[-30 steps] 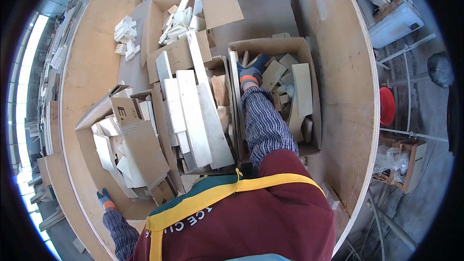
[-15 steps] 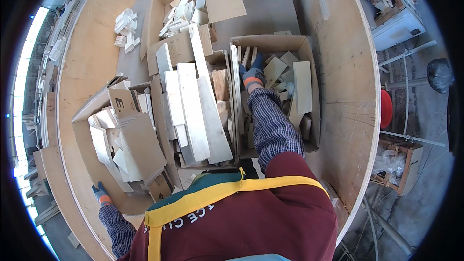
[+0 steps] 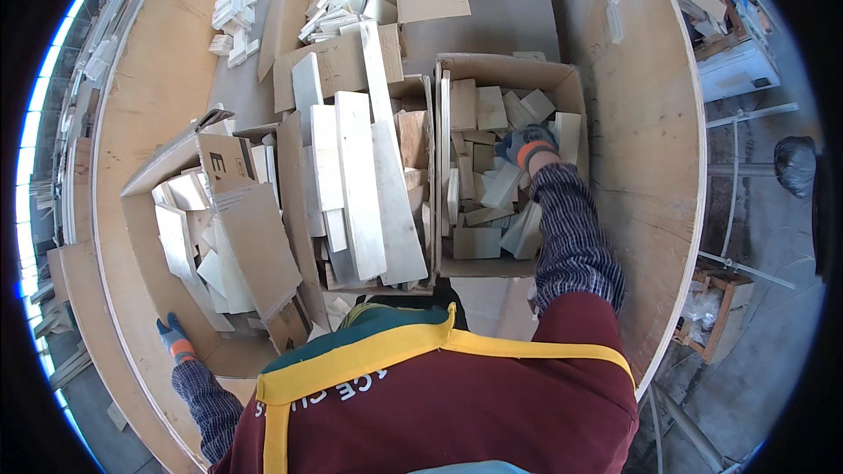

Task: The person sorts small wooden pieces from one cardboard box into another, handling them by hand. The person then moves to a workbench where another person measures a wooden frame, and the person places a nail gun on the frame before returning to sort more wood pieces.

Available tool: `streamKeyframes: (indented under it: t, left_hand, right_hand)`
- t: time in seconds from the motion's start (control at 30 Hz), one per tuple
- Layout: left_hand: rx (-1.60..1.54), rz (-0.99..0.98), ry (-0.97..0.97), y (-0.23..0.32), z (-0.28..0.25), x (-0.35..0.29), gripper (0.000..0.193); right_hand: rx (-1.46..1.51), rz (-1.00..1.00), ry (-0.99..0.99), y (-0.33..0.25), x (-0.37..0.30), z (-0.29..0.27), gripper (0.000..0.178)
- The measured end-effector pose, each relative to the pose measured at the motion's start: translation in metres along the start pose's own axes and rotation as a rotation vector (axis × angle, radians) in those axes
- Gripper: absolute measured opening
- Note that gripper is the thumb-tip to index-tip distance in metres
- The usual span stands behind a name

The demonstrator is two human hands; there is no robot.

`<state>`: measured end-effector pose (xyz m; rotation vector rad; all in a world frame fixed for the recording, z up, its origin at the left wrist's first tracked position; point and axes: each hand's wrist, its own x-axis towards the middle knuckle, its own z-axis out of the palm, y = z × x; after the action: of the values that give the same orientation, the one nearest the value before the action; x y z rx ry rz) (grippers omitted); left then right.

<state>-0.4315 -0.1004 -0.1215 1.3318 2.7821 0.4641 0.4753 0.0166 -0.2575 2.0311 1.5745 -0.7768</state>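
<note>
My right hand (image 3: 527,142), in a dark glove with an orange cuff, reaches into the right cardboard box (image 3: 446,61). It is on the loose wood offcuts there, close to an upright pale wood block (image 3: 568,137) by the right wall. Its fingers are partly hidden, and I cannot make out whether they grip a piece. At the lower left my left hand (image 3: 175,339), gloved alike, rests with fingers apart at the outer side of the left cardboard box (image 3: 140,211), beside the bin's plywood wall. It holds nothing.
A middle box holds long pale boards (image 3: 358,184) that stick out over its edge. Behind it stands another open box of offcuts (image 3: 347,4), with a small stack of white wood pieces (image 3: 234,22) to its left. Tall plywood walls (image 3: 645,158) enclose everything.
My right hand has moved from the right box's left side to its right side. The long pale block there has shifted back and right. My left hand stays at the left box.
</note>
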Motion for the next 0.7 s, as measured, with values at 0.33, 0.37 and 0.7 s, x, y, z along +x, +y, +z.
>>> streamKeyframes:
  t: [0.33,0.37,0.7]
  left_hand:
    - [-0.094,-0.009,0.005,0.003,0.001,-0.014,0.056]
    - [-0.093,0.005,-0.001,0.005,0.0,-0.016,0.056]
    - [-0.057,0.022,-0.038,0.016,-0.007,-0.025,0.056]
  right_hand:
    - [0.173,-0.139,0.271,-0.025,-0.087,0.068,0.046]
    - [0.264,-0.083,0.22,-0.024,-0.09,0.068,0.049]
    - [0.905,-0.141,0.324,-0.091,-0.097,0.133,0.093]
